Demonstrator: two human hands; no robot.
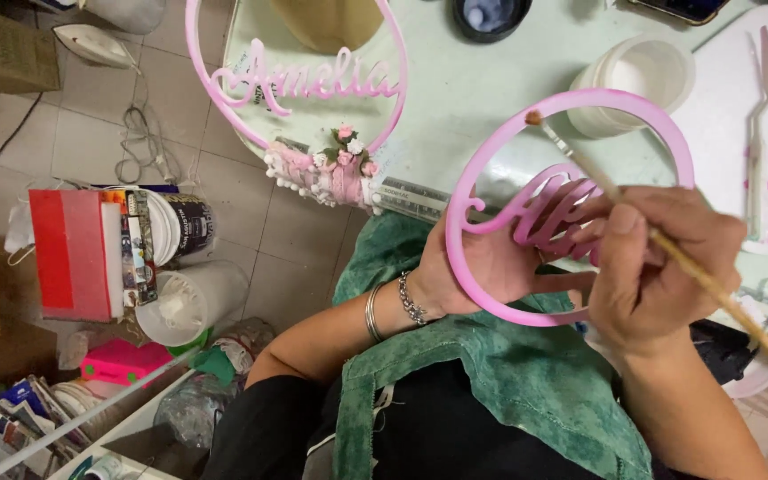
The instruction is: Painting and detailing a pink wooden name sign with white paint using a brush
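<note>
My left hand [482, 267] holds a pink ring [473, 187] with cursive lettering across its middle, gripping it from behind at the lower left. My right hand [660, 267] pinches a thin wooden paintbrush [580, 160], its pink-stained tip [533, 117] touching the ring's upper left rim. The brush handle runs down to the right past my wrist. A green apron [508, 382] covers my lap below the ring.
A second pink ring [224, 98] with lettering and small flowers [344, 160] lies on the pale green table [473, 80]. Nearby are a white cup [646, 76], a dark bowl [489, 16] and a white board [722, 116] with a palette knife [757, 133]. Buckets [190, 302] and boxes [73, 253] crowd the tiled floor at left.
</note>
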